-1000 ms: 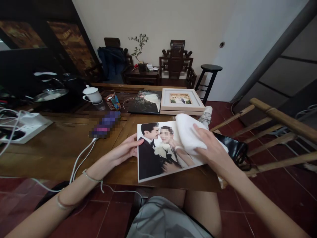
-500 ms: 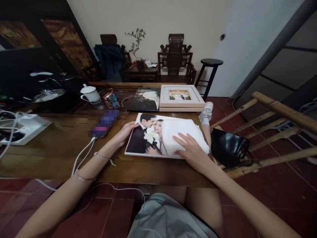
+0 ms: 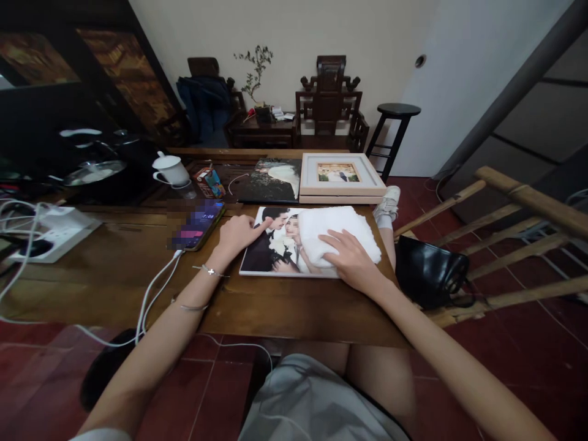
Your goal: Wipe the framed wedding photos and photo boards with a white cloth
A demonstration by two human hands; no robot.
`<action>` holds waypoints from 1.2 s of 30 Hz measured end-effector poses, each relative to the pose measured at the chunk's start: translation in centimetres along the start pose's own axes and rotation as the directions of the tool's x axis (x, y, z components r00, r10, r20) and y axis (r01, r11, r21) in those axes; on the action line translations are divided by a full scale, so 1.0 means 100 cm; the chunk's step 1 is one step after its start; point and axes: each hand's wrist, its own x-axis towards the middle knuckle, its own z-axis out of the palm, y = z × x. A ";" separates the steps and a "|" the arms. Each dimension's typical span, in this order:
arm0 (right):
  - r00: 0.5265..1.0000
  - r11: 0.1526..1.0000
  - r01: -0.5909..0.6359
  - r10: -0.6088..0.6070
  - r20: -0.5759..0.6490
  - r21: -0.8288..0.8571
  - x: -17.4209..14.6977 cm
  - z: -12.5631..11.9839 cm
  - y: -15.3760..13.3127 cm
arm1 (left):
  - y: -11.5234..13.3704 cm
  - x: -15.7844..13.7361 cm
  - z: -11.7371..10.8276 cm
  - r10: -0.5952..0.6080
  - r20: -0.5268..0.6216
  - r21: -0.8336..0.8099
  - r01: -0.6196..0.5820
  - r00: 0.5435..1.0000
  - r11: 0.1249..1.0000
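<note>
A photo panel (image 3: 255, 254) with a white edge lies flat on the wooden table, printed with a couple in wedding dress. My left hand (image 3: 239, 235) is at its left edge, thumb on the printed face; the other fingers are curled and partly hidden. A folded white towel (image 3: 337, 222) covers the panel's right part. On top of the towel rests my right hand (image 3: 356, 260), fingers spread over the cloth and pressing it against the panel.
Behind the panel lie a dark photo print (image 3: 271, 180) and a pink-framed picture (image 3: 342, 195). To the left are a plugged-in phone (image 3: 209, 223), a lidded white cup (image 3: 169, 170), a small carton (image 3: 210, 182) and a power strip (image 3: 64, 229). A black bag (image 3: 427, 269) sits on a bamboo chair.
My left hand has come further over the panel's left edge, its thumb reaching onto the picture. Panel and towel have shifted slightly away from me, with my right hand still on the towel.
</note>
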 end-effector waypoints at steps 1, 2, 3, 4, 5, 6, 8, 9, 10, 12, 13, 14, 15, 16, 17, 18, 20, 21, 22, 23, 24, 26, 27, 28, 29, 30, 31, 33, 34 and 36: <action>1.000 1.000 -0.005 0.005 0.002 0.008 0.000 0.000 0.001 | 0.003 -0.004 0.000 -0.018 -0.010 0.013 0.018 1.000 1.000; 1.000 1.000 -0.010 0.010 0.000 0.012 0.000 0.000 0.001 | 0.006 -0.009 0.000 -0.032 -0.024 0.009 0.032 0.999 0.999; 1.000 1.000 -0.017 0.017 -0.004 0.016 -0.001 -0.001 0.001 | 0.008 -0.014 0.002 -0.029 -0.035 -0.013 0.028 0.999 1.000; 1.000 0.999 -0.025 0.026 -0.006 0.020 -0.001 -0.001 0.000 | 0.010 -0.018 0.005 -0.002 -0.060 -0.053 -0.001 0.998 0.999; 0.999 0.999 -0.033 0.033 -0.006 0.025 -0.001 -0.001 -0.001 | 0.012 -0.022 0.008 0.034 -0.099 -0.107 -0.044 0.994 0.993; 0.999 0.999 -0.038 0.038 -0.005 0.028 -0.001 -0.002 -0.001 | 0.013 -0.025 0.013 0.080 -0.125 -0.165 -0.100 0.989 0.981; 0.999 0.999 -0.039 0.040 -0.003 0.022 -0.002 -0.003 -0.002 | 0.013 -0.029 0.021 0.176 -0.150 -0.253 -0.210 0.973 0.944; 0.999 0.999 -0.040 0.040 -0.003 0.014 -0.002 -0.003 -0.002 | 0.012 -0.029 0.025 0.216 -0.159 -0.275 -0.253 0.963 0.928; 0.999 0.999 -0.042 0.042 -0.002 0.007 -0.002 -0.003 -0.002 | 0.011 -0.029 0.029 0.248 -0.169 -0.292 -0.288 0.954 0.912; 0.999 0.999 -0.050 0.050 -0.001 -0.001 -0.002 -0.003 -0.001 | 0.009 -0.026 0.033 0.305 -0.197 -0.321 -0.355 0.932 0.878; 0.999 0.999 -0.054 0.054 -0.001 -0.001 -0.002 -0.003 0.000 | 0.009 -0.025 0.033 0.334 -0.211 -0.330 -0.389 0.919 0.860; 0.998 0.998 -0.060 0.060 -0.003 0.002 -0.001 -0.003 0.000 | 0.008 -0.023 0.033 0.368 -0.220 -0.335 -0.425 0.903 0.841; 0.998 0.998 -0.068 0.068 -0.007 0.007 -0.001 -0.002 0.001 | 0.008 -0.022 0.033 0.405 -0.223 -0.339 -0.460 0.887 0.821; 0.997 0.997 -0.081 0.082 -0.010 0.012 0.000 -0.002 0.001 | 0.007 -0.021 0.032 0.440 -0.219 -0.344 -0.491 0.871 0.800; 0.995 0.995 -0.096 0.097 -0.011 0.018 0.001 -0.001 0.001 | 0.007 -0.019 0.031 0.472 -0.210 -0.351 -0.516 0.856 0.781; 0.994 0.994 -0.111 0.111 -0.011 0.020 0.001 0.000 0.002 | 0.007 -0.018 0.031 0.496 -0.198 -0.359 -0.534 0.845 0.765; 0.992 0.992 -0.126 0.126 -0.007 0.013 0.003 0.001 0.003 | 0.006 -0.015 0.030 0.515 -0.171 -0.375 -0.538 0.840 0.754; 0.992 0.992 -0.126 0.127 -0.005 0.005 0.003 0.002 0.004 | 0.006 -0.014 0.030 0.510 -0.159 -0.381 -0.529 0.845 0.758; 0.992 0.992 -0.125 0.125 -0.002 -0.003 0.003 0.003 0.005 | 0.006 -0.013 0.030 0.501 -0.150 -0.386 -0.517 0.852 0.764; 0.992 0.992 -0.125 0.125 0.001 -0.009 0.004 0.003 0.006 | 0.006 -0.012 0.030 0.492 -0.142 -0.390 -0.505 0.859 0.770; 0.992 0.992 -0.127 0.127 0.009 -0.010 0.005 0.003 0.007 | 0.006 -0.012 0.030 0.483 -0.138 -0.393 -0.496 0.864 0.775; 0.990 0.991 -0.136 0.136 0.038 0.000 0.010 0.002 0.011 | 0.006 -0.012 0.030 0.476 -0.132 -0.396 -0.486 0.870 0.779; 0.988 0.990 -0.142 0.141 0.060 0.009 0.015 0.001 0.013 | 0.007 -0.013 0.029 0.473 -0.130 -0.398 -0.483 0.871 0.780; 0.986 0.989 -0.149 0.147 0.084 0.018 0.020 -0.001 0.015 | 0.007 -0.013 0.028 0.470 -0.125 -0.400 -0.478 0.874 0.782; 0.982 0.987 -0.157 0.153 0.107 0.024 0.026 -0.002 0.017 | 0.007 -0.013 0.028 0.466 -0.121 -0.402 -0.473 0.876 0.784; 0.979 0.986 -0.166 0.161 0.129 0.028 0.033 -0.004 0.019 | 0.007 -0.013 0.027 0.458 -0.121 -0.406 -0.465 0.881 0.786; 0.974 0.984 -0.176 0.170 0.148 0.031 0.040 -0.006 0.021 | 0.007 -0.013 0.027 0.450 -0.123 -0.411 -0.458 0.885 0.788; 0.965 0.978 -0.205 0.197 0.172 0.030 0.051 -0.008 0.024 | 0.005 -0.012 0.027 0.436 -0.132 -0.421 -0.449 0.890 0.788; 0.961 0.975 -0.221 0.214 0.173 0.027 0.055 -0.008 0.025 | 0.004 -0.010 0.028 0.433 -0.136 -0.422 -0.448 0.891 0.788; 0.958 0.969 -0.246 0.240 0.157 0.019 0.058 -0.007 0.026 | 0.002 -0.008 0.031 0.437 -0.139 -0.419 -0.453 0.889 0.787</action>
